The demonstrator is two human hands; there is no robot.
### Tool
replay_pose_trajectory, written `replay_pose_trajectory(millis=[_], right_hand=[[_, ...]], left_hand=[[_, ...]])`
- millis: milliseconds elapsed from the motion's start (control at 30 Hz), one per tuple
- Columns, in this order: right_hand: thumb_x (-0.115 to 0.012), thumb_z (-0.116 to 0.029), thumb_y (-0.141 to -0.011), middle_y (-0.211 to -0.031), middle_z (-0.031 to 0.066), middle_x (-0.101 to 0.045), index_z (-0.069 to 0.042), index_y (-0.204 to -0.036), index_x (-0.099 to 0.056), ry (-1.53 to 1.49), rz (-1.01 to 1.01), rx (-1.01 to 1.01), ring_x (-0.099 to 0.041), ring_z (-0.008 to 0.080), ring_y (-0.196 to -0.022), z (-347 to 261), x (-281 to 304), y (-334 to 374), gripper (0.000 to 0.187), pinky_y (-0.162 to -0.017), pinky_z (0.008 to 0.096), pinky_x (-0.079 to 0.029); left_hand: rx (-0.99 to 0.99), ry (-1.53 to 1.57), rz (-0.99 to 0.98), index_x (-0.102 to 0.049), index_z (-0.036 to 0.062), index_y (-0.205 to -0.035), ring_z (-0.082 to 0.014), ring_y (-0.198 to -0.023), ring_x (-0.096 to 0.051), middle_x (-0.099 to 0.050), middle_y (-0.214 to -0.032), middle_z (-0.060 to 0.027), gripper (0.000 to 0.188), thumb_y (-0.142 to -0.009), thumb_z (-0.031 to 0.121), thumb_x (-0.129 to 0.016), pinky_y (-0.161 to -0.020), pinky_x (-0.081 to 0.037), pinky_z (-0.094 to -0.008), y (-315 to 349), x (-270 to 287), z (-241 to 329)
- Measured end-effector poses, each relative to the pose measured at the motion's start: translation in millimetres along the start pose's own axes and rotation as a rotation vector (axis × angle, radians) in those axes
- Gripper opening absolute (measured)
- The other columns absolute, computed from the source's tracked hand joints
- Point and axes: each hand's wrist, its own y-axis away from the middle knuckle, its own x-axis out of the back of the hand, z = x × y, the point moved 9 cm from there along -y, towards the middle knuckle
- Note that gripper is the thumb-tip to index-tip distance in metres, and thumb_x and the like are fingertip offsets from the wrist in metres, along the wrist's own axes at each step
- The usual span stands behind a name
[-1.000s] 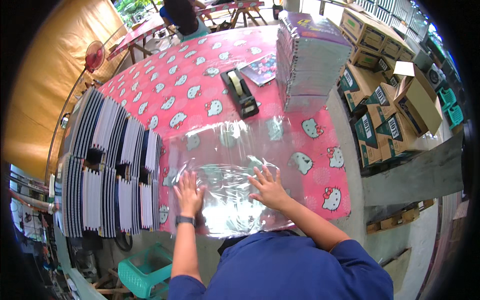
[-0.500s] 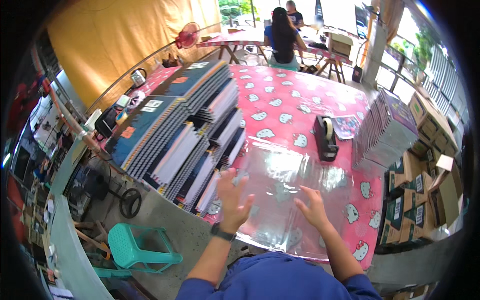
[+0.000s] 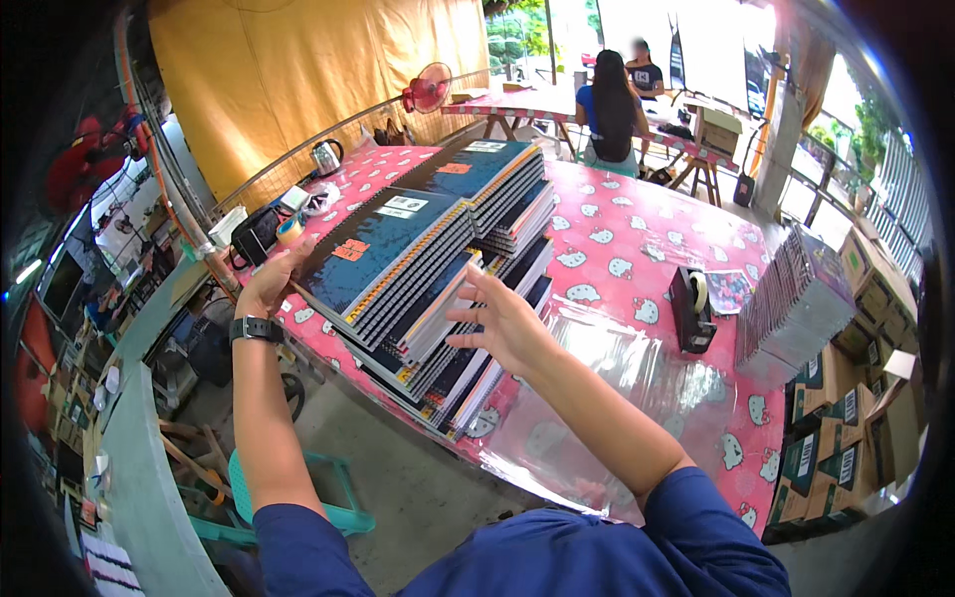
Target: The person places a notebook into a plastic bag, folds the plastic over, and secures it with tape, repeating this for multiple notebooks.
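Note:
Spiral notebooks (image 3: 383, 239) with dark blue covers and orange labels lie in two tall stacks side by side on the left of the table. My left hand (image 3: 274, 282), with a dark watch at the wrist, is at the left edge of the nearer stack, its fingers curled against the upper notebooks. Part of its grip is hidden. By the spiral-bound side of the same stack, my right hand (image 3: 502, 323) is open with fingers spread, nothing in it. Clear plastic sheets (image 3: 607, 408) lie flat on the table in front of me, below my right forearm.
A black tape dispenser (image 3: 693, 313) stands right of the plastic, beside another notebook stack (image 3: 796, 303). Cardboard boxes (image 3: 831, 423) pile up at the right. A green stool (image 3: 343, 497) is at lower left. Two people (image 3: 612, 109) are at a far table.
Both hands have left the space over the plastic sheets and moved left to the notebooks. My left hand has reached their far-left edge. The view has swung left.

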Motion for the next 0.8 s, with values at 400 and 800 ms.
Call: replay_pose_trajectory(millis=[400, 800], right_hand=[[-0.073, -0.016, -0.066, -0.108, 0.0098, -0.049, 0.006, -0.126, -0.035, 0.229, -0.095, 0.208, -0.048, 0.0138, -0.101, -34.7, 14.2, 98.0, 0.074, -0.086, 0.0272, -0.039], [-0.084, -0.017, -0.057, -0.122, 0.0119, -0.043, 0.000, -0.132, -0.024, 0.634, 0.505, 0.096, -0.040, 0.0203, -0.116, -0.4, 193.3, 279.3, 0.098, -0.099, 0.0334, -0.032]], left_hand=[[-0.252, 0.250, -0.004, -0.032, -0.0020, -0.129, -0.0149, -0.104, -0.048, -0.050, -0.114, -0.0076, 0.073, -0.076, 0.033, -0.067, -0.088, -0.039, -0.0275, 198.3, -101.0, 6.4], [0.108, 0.536, -0.739, -0.043, 0.0031, -0.114, -0.0164, -0.094, -0.056, -0.054, -0.107, -0.0087, 0.069, -0.057, 0.008, -0.082, -0.083, -0.047, -0.0312, 196.5, -399.0, -113.3]])
